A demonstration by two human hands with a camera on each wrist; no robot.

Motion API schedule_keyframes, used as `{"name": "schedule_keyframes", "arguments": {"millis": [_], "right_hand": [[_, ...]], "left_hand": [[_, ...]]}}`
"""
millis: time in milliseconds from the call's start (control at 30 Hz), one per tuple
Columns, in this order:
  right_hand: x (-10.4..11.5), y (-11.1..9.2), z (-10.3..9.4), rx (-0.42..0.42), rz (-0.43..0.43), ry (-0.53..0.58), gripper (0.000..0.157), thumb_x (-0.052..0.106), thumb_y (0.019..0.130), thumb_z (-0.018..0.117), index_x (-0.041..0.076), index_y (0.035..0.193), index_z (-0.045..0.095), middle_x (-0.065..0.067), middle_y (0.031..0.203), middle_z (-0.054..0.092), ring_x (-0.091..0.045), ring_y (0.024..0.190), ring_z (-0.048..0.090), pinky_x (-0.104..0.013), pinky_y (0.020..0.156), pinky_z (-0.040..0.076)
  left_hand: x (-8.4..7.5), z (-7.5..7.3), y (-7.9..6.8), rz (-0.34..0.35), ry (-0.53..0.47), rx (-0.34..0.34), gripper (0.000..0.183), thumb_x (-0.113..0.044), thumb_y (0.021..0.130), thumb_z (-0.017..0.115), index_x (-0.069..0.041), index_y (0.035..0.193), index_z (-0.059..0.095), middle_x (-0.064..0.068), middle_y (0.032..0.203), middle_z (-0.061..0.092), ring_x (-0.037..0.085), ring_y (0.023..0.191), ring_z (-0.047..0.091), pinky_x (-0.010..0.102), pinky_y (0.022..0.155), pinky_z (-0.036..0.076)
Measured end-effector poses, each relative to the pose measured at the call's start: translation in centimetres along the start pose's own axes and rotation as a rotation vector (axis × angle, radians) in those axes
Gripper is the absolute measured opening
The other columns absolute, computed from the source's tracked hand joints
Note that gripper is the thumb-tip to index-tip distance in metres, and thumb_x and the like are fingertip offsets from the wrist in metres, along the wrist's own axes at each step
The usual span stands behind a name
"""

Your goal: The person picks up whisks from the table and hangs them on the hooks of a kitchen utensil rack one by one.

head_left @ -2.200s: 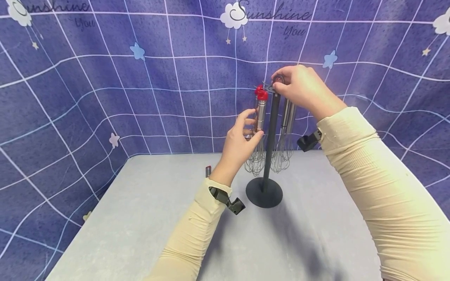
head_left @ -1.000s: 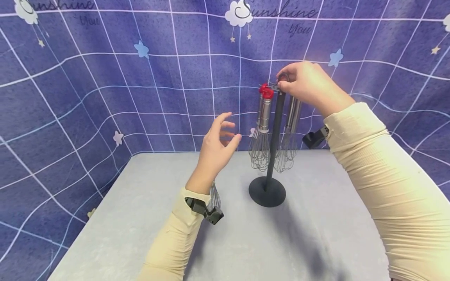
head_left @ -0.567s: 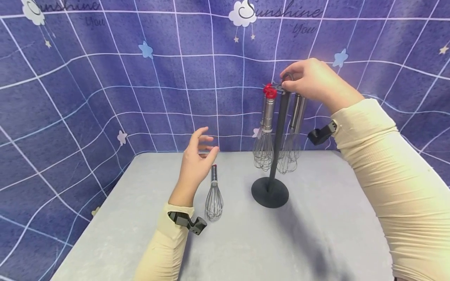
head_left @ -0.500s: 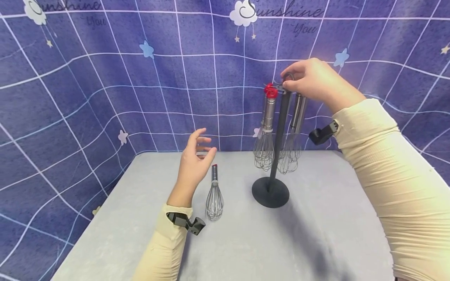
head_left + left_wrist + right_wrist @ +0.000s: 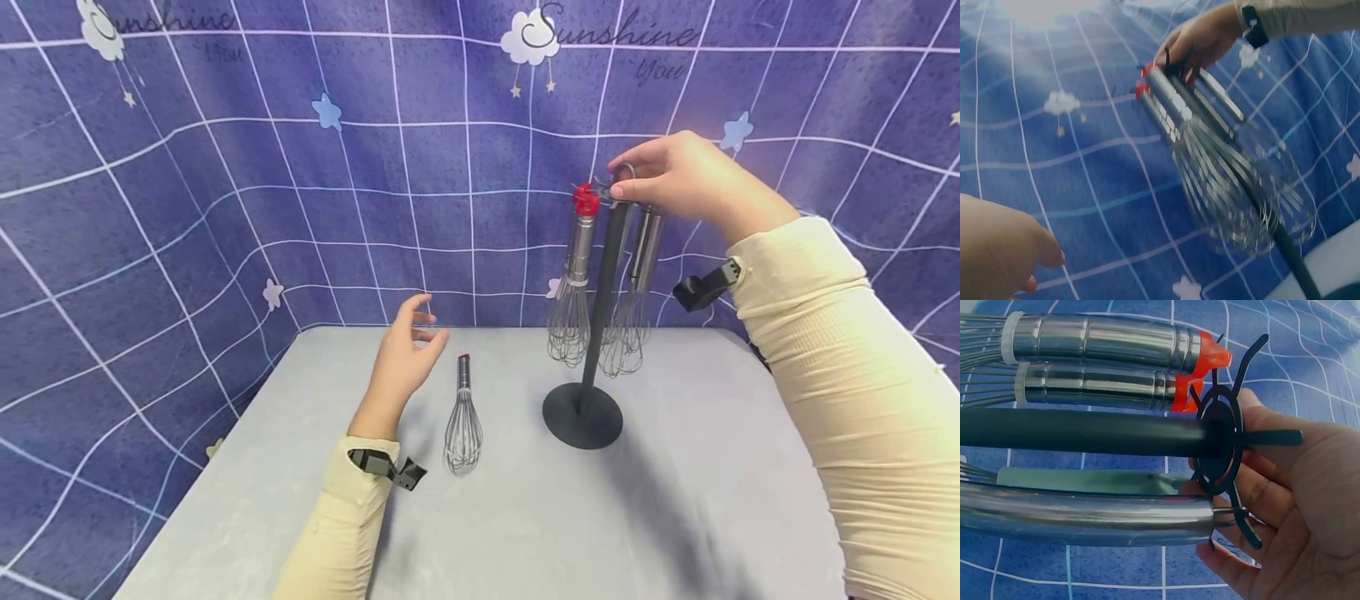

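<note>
In the head view, my right hand (image 5: 693, 182) grips the top of a black whisk stand (image 5: 602, 304) at its ring. Two red-topped whisks (image 5: 579, 246) hang on the stand's left side. On its right hang a steel-handled whisk (image 5: 1091, 515) and one with a pale green handle (image 5: 1085, 481), as the right wrist view shows. My left hand (image 5: 405, 358) hovers over the table with bent, parted fingers and nothing in them. Just right of it, a small whisk (image 5: 463, 425) lies on the table, its red-tipped handle pointing away from me.
A pale grey table (image 5: 517, 525) spreads under both arms. Behind it hangs a blue-purple grid-patterned cloth (image 5: 465, 167). The stand's round black base (image 5: 582, 417) rests on the table, right of the lying whisk.
My left hand has left the red-topped whisks and moved left and down, uncovering the whisk on the table. My right hand keeps its grip on the stand's top; the view has shifted slightly.
</note>
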State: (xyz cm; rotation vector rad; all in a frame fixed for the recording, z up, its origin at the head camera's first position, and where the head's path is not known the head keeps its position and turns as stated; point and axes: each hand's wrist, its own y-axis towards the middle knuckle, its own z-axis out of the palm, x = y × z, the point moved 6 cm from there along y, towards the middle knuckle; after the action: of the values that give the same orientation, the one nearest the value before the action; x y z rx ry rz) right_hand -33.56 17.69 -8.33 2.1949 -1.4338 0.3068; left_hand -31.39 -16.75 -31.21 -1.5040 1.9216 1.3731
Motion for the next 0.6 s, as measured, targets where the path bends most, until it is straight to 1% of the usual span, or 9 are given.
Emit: {"name": "schedule_keyframes", "arguments": {"millis": [133,300,467,600], "right_hand": [[-0.2,-0.1,-0.1,0.000,0.001,0.003,0.055,0.039,0.097,0.068,0.009,0.141,0.059,-0.019,0.137,0.058,-0.037,0.131,0.054,-0.055,0.109,0.039],[-0.2,-0.1,-0.1,0.000,0.004,-0.002,0.056,0.041,0.096,0.068,0.009,0.141,0.059,-0.018,0.138,0.058,-0.038,0.132,0.053,-0.056,0.110,0.037],[-0.1,-0.1,0.0,-0.006,-0.001,-0.020,0.056,0.041,0.097,0.068,0.008,0.141,0.059,-0.018,0.137,0.058,-0.039,0.132,0.053,-0.056,0.110,0.037],[-0.1,-0.1,0.1,-0.022,-0.010,-0.036,0.056,0.041,0.096,0.069,0.008,0.140,0.060,-0.017,0.135,0.060,-0.037,0.128,0.056,-0.056,0.108,0.039]], "left_hand": [[2.3,0.9,0.7,-0.073,0.096,0.053,0.065,-0.024,0.094,0.070,-0.019,0.151,0.040,0.014,0.128,0.063,0.033,0.107,0.068,0.051,0.085,0.055],[5.0,1.9,1.2,-0.145,0.190,0.108,0.066,-0.029,0.093,0.069,-0.017,0.151,0.040,0.017,0.128,0.063,0.037,0.108,0.066,0.053,0.089,0.052],[6.8,2.9,1.4,-0.167,0.257,0.170,0.068,-0.033,0.093,0.067,-0.012,0.152,0.039,0.023,0.130,0.061,0.041,0.114,0.062,0.055,0.095,0.049],[7.6,3.5,1.1,-0.184,0.273,0.192,0.066,-0.034,0.093,0.068,-0.011,0.149,0.043,0.025,0.131,0.061,0.041,0.118,0.060,0.055,0.098,0.047]]}}
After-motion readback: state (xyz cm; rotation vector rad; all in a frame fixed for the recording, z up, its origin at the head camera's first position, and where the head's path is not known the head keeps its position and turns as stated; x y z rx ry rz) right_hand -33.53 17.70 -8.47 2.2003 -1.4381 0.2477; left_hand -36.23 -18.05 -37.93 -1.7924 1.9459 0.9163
